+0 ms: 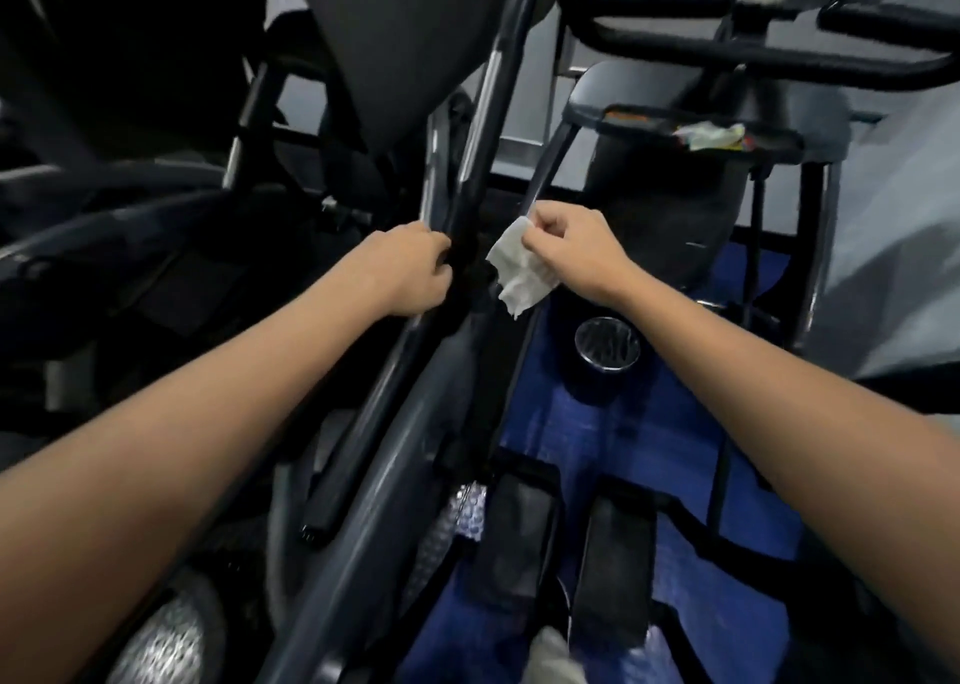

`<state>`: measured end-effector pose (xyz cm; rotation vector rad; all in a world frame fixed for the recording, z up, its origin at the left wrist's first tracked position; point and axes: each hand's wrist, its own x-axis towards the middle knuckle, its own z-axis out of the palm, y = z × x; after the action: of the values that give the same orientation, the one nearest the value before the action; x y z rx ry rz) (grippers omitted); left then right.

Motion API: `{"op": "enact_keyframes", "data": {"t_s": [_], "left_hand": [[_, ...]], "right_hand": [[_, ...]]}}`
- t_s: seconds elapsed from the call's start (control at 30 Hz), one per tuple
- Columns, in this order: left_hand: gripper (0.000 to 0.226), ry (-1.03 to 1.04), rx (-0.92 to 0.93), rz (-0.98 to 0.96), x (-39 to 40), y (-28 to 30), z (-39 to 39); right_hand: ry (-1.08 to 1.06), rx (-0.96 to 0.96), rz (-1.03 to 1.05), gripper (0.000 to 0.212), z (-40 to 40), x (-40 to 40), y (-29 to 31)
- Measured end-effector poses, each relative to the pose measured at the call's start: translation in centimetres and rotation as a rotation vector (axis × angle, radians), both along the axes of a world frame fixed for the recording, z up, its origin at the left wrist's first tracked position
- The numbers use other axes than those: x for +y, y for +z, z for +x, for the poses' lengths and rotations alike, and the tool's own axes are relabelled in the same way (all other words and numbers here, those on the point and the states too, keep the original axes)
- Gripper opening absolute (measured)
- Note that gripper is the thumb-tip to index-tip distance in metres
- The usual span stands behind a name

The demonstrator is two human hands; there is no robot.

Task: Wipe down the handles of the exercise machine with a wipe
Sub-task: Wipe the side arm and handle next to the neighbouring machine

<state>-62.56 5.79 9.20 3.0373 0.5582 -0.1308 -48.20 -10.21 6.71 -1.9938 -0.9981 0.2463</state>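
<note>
— Both forearms fill the near part of the view, reaching forward side by side. Where's the wipe [519, 270]?

— In the right hand [569, 247]. Finger and thumb pinch its top edge and the rest hangs loose below, crumpled, touching nothing that I can make out.

— And the left hand [410, 270]?

— Curled round the dark handle bar [470, 184], fingers wrapped to its far side (the fingertips are hidden, so how tight the hold is I cannot tell).

— How does the bar run?

— Long axis slants from lower left, near the person, up and away to the right, rising past the grey shroud [395, 34]. The wipe hangs just beside it, on its right.

— So the coming move?

— My judgement: the right hand is the one to act, carrying the wipe a short way left onto the bar, wrapping it, then sliding along that slanted axis. The left hand sits on the very stretch nearest the wipe, so it may have to shift.

— Other handles?

— Dark bars [769, 49] show at upper right, well apart from both hands.
</note>
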Motion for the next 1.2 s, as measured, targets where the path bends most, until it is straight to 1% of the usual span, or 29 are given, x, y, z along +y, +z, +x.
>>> {"op": "enact_keyframes", "data": {"t_s": [0.13,0.33,0.4,0.53,0.6,0.63,0.67,0.7,0.73,0.8,0.87,0.9,1.0,1.1,1.17,1.2], "left_hand": [[0.048,0.079,0.003,-0.037,1.2,-2.2,-5.5],[0.055,0.123,0.015,-0.135,1.1,-4.6,-10.9],[0.058,0.135,0.011,-0.178,1.1,-5.1,-12.4],[0.051,0.195,-0.044,-0.238,1.5,-5.9,-15.0],[0.050,0.238,-0.099,-0.266,1.4,-5.8,-16.3],[0.049,0.261,-0.125,-0.274,1.3,-5.7,-17.0],[0.049,0.285,-0.148,-0.276,1.4,-5.8,-17.7],[0.051,0.301,-0.167,-0.277,1.4,-5.8,-18.3],[0.053,0.318,-0.184,-0.283,1.3,-6.1,-18.9],[0.049,0.345,-0.216,-0.295,0.8,-6.9,-19.5],[0.043,0.347,-0.263,-0.313,-0.6,-8.0,-19.6],[0.045,0.334,-0.286,-0.328,-1.5,-8.4,-19.5],[0.050,0.285,-0.328,-0.391,-3.3,-9.9,-18.2],[0.049,0.267,-0.312,-0.406,-3.9,-11.0,-16.6],[0.040,0.262,-0.266,-0.373,-4.0,-11.4,-16.1],[0.035,0.268,-0.241,-0.358,-4.1,-11.5,-16.0]], "right_hand": [[0.047,-0.002,0.007,0.034,-4.9,1.8,-1.2],[0.102,0.119,0.005,0.023,-10.5,2.9,-2.3],[0.130,0.194,0.010,0.027,-12.0,3.1,-2.4],[0.203,0.425,0.044,0.029,-14.6,3.5,-3.2],[0.260,0.561,0.038,0.024,-15.4,3.7,-4.2],[0.282,0.600,0.014,0.019,-15.7,3.9,-4.8],[0.293,0.600,-0.023,0.014,-16.0,4.0,-5.3],[0.284,0.538,-0.071,0.013,-16.1,4.1,-5.8],[0.271,0.432,-0.117,0.017,-16.1,4.1,-6.3],[0.249,0.161,-0.169,0.025,-16.0,3.9,-7.1],[0.236,-0.099,-0.178,0.022,-15.7,3.7,-7.4],[0.239,-0.177,-0.187,0.020,-15.6,3.7,-7.5],[0.232,-0.240,-0.218,0.017,-14.9,4.1,-8.0],[0.167,-0.301,-0.141,0.016,-13.4,4.6,-8.5],[0.196,-0.414,-0.141,0.027,-11.7,5.0,-8.7],[0.226,-0.482,-0.197,0.032,-10.7,5.3,-8.7]]}}
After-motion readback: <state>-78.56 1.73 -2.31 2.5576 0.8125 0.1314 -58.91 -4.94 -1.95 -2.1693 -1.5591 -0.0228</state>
